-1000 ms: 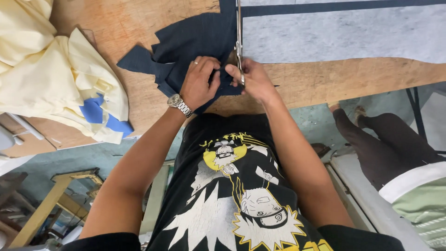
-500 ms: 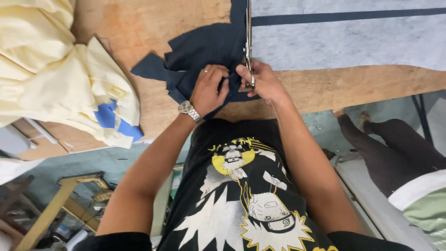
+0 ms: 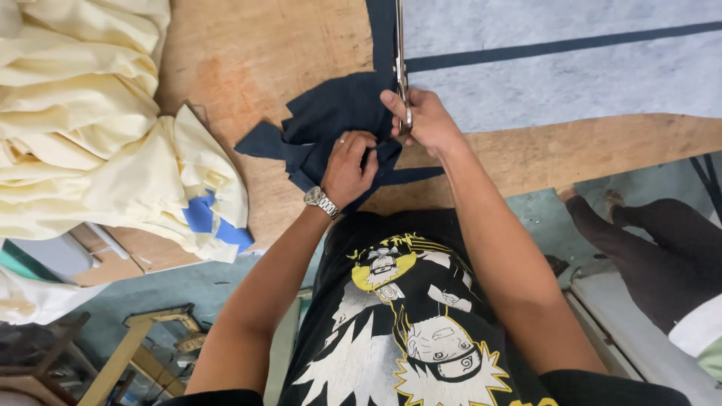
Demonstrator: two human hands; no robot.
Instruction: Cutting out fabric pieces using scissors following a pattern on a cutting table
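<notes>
R hand gripping scissors, blades now further up the seam vs 0.5 s ago → cut advancing | L hand flat, pinning navy fabric just beside R | cream cloth pile well left of L

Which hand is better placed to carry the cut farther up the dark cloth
Right. The right hand already grips the scissors, blades pointing up along the dark cloth. The left hand lies flat on the pieces, probably better for steadying.
</notes>
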